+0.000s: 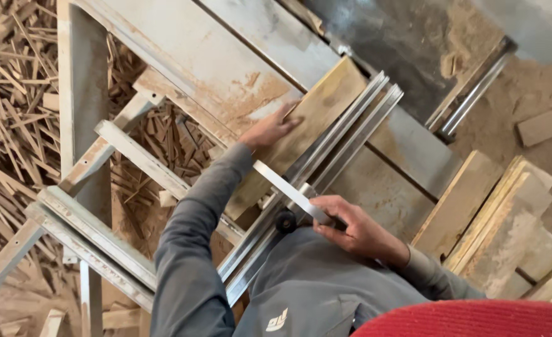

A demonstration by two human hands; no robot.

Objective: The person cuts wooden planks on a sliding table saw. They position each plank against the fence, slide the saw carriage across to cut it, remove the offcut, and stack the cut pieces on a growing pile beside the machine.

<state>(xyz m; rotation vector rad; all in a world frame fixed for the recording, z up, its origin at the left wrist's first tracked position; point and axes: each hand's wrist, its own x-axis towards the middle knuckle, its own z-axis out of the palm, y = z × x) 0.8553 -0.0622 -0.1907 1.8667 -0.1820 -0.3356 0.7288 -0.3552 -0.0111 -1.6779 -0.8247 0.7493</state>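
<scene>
My left hand (pixel 270 129) lies flat, fingers spread, on a pale wooden board (pixel 326 100) that rests on the sliding table of a saw. The board sits against a ribbed aluminium fence (pixel 344 140). My right hand (pixel 351 228) grips the end of a flat metal bar (pixel 288 187) that crosses the fence near a black knob (pixel 285 220). Grey sleeves cover both arms.
The saw's metal table (pixel 226 56), dusted with sawdust, runs to the top. A stack of wooden boards (pixel 500 218) stands at the right. Several thin wood offcuts (pixel 8 112) litter the floor at the left, under the metal frame (pixel 89 237).
</scene>
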